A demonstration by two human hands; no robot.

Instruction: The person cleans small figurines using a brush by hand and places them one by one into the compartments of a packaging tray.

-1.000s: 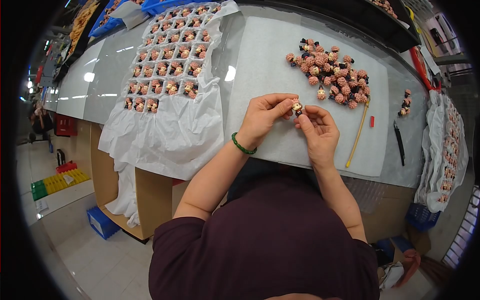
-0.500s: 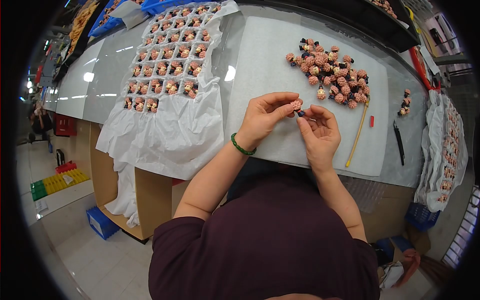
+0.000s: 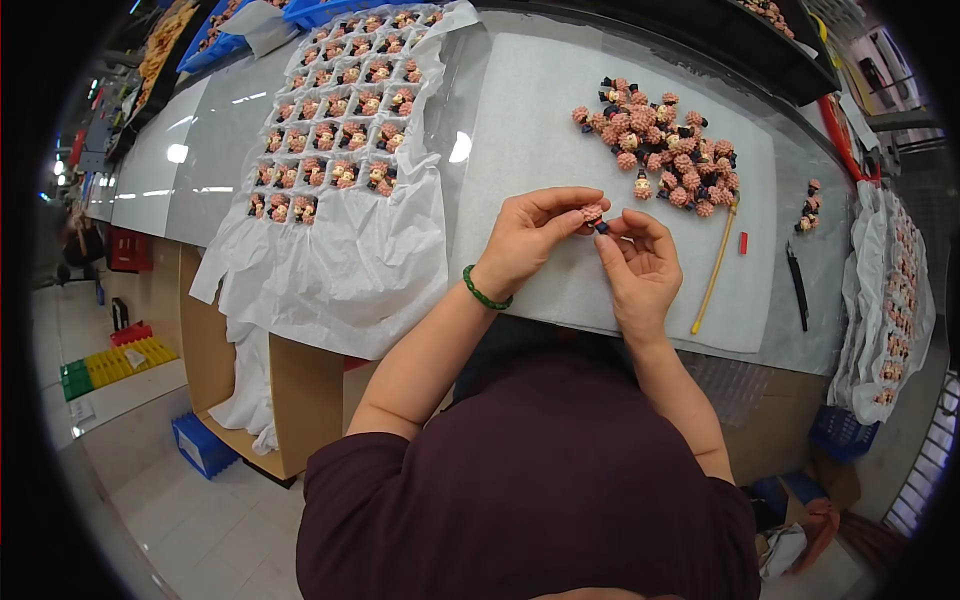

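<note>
Between my two hands is a small figurine [image 3: 593, 215] with a bumpy pink head and a dark blue body. My left hand [image 3: 535, 232], with a green bracelet at the wrist, pinches it by the head. The fingers of my right hand [image 3: 642, 265] close on its dark lower end. Both hands are above a white foam sheet [image 3: 520, 130]. Just beyond them lies a heap of similar figurines [image 3: 665, 140], tumbled in different directions. One figurine [image 3: 642, 185] lies at the near edge of the heap.
To the left, a divided tray [image 3: 340, 105] on white tissue holds many figurines in cells. Right of my hands lie a yellow stick [image 3: 716, 265], a small red piece [image 3: 743, 242] and a black pen-like tool [image 3: 797, 285]. Another wrapped tray [image 3: 895, 310] stands at far right.
The figurine between my fingers has turned slightly, its head tipping a little to the left. My hands have hardly moved otherwise.
</note>
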